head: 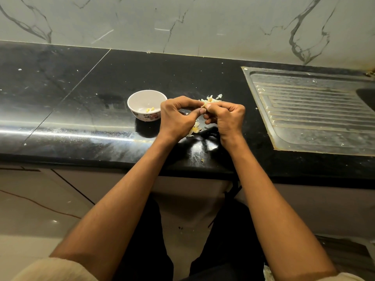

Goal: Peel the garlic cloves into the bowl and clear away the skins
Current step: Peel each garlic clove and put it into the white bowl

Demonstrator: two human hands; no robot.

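No readable text, labels, brands or numbers, bowl [146,105] bearing only a floral pattern

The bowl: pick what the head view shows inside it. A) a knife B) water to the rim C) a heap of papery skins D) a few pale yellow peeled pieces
D: the white bowl holds only a few small yellow garlic pieces at its bottom; the skins lie on the countertop instead.
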